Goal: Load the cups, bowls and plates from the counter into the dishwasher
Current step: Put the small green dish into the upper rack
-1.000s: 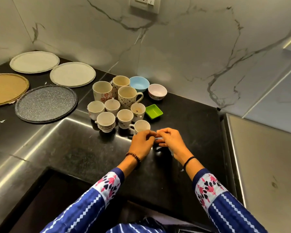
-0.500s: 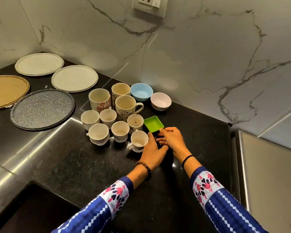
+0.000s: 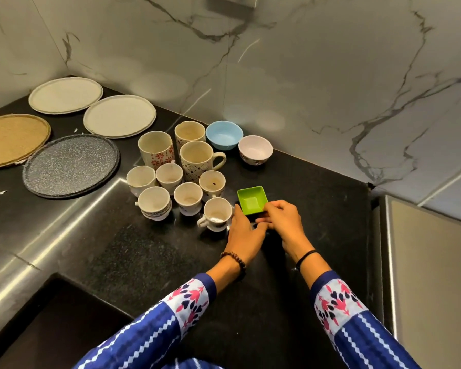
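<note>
A: Hands?

B: Both at the dish (image 3: 251, 199), green, square, right of the cup cluster on the black worktop (image 3: 317, 198). Right hand (image 3: 284, 222): fingers curled onto the dish's near right rim, gripping it. Left hand (image 3: 244, 233): fingers fairly straight, tips touching the near left corner, just beside the nearest cup (image 3: 216, 213). Its thumb is hidden.

A: Dish lifted?

B: Cannot tell. Its near edge sits behind the fingers.

A: Other ware?

B: Five small cups (image 3: 188, 197) left of the nearest one. Three mugs (image 3: 198, 158) beyond them. Blue bowl (image 3: 224, 134) and pale bowl (image 3: 255, 150) far, by the wall (image 3: 330, 75). Far left lie two white plates (image 3: 65, 95), a speckled plate (image 3: 69, 165) and a tan plate (image 3: 12, 139) cut by the left edge.

A: Any writing?

B: Mug prints show red flowers and dark diamonds. Lettering, if any, is too small to read. The dark mark on the pale bowl's side is unreadable.

A: Cut off?

B: Socket plate (image 3: 230, 1) at the top edge. Sink (image 3: 51, 315) near left, dark inside. Both sleeves (image 3: 357, 328) run out of the bottom.
</note>
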The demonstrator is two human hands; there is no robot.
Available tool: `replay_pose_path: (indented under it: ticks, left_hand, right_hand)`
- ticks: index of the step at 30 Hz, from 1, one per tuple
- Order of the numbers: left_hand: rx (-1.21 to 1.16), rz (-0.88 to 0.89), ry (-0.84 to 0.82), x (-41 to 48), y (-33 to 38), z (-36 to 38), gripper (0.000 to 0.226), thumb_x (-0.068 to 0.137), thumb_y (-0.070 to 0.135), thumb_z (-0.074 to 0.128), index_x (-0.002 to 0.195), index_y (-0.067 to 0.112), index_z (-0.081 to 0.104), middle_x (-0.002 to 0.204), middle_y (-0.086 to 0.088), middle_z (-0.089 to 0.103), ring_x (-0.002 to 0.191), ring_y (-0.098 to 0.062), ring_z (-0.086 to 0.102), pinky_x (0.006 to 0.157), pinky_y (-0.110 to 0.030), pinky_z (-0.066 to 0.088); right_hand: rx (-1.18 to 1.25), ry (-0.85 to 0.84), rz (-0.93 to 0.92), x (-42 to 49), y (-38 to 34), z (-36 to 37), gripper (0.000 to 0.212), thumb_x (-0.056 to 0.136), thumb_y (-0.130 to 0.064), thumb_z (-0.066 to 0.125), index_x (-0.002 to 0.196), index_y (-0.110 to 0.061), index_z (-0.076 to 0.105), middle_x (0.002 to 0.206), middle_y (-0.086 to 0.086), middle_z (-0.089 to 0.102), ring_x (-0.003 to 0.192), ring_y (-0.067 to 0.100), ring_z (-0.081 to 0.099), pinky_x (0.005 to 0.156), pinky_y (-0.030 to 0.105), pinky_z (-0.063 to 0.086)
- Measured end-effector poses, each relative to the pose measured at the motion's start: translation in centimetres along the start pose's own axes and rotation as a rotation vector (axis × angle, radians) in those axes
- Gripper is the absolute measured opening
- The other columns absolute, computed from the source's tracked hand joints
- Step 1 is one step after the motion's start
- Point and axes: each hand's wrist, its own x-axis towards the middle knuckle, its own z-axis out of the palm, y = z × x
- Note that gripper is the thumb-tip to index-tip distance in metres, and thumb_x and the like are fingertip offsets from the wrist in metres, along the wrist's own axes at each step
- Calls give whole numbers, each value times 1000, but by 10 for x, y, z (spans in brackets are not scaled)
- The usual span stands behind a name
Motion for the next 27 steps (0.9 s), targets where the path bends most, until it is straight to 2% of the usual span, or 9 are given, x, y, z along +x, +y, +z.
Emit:
replay_pose_path:
  ticks: [4,6,8,11,13,16,18,24,27]
  left_hand:
    - [5,36,-54,-25,-3,-4,28,87,13,58,111,24,50,114,2,64,100,-10,63,88,-27,51]
    - [-4,65,-88,-37,-6,-7,25,93,10,55,114,22,51,108,4,64,89,-4,62,74,-9,48]
    - [14,85,-117,-49,-9,-11,29,94,11,56,123,15,54,100,4,63,79,3,60,66,-4,46]
    - [55,102,-166,-67,-16,-13,41,93,15,59,133,16,50,85,3,65,80,-11,67,76,-26,58]
    - [65,109,-220,-80,-24,-11,45,92,13,61,135,19,49,80,1,66,83,-19,70,79,-38,59]
    - [83,135,-339,-104,-35,-3,45,91,9,60,134,20,51,83,-5,68,79,-18,71,76,-38,60]
    - [111,161,-426,-122,-42,6,45,91,8,60,134,19,52,83,0,68,78,-17,71,75,-35,60]
    - [229,221,-710,-187,-57,57,47,92,13,60,138,20,49,94,-2,71,78,-13,72,71,-34,61]
    - [302,247,-814,-227,-65,86,48,93,18,61,139,20,47,93,-3,71,75,-10,71,66,-27,60]
  right_hand:
    - [58,32,6,-34,22,-24,11,94,-13,59,100,-10,68,89,11,76,73,20,75,66,28,61]
    - [98,43,12,-53,33,-36,12,95,-14,60,102,-10,67,91,13,76,78,24,76,73,33,62]
    - [136,46,11,-74,43,-46,12,95,-15,62,103,-10,67,93,14,76,81,26,76,73,33,60]
    - [187,73,-3,-107,61,-58,9,93,-13,64,99,-9,67,95,15,76,83,24,75,69,31,57]
    - [238,109,-1,-130,74,-65,8,93,-12,64,99,-6,66,98,19,75,85,23,75,68,31,56]
    - [316,180,23,-170,96,-78,28,96,-28,64,104,0,64,99,16,75,89,25,75,67,30,57]
    - [372,235,58,-196,111,-89,38,98,-36,61,104,1,63,98,16,74,88,24,74,65,28,58]
    - [595,441,143,-273,166,-139,30,97,-35,60,101,-6,66,92,13,75,84,22,74,67,29,59]
    - [696,510,149,-312,200,-170,28,98,-31,59,108,-5,66,91,11,76,84,23,74,71,31,58]
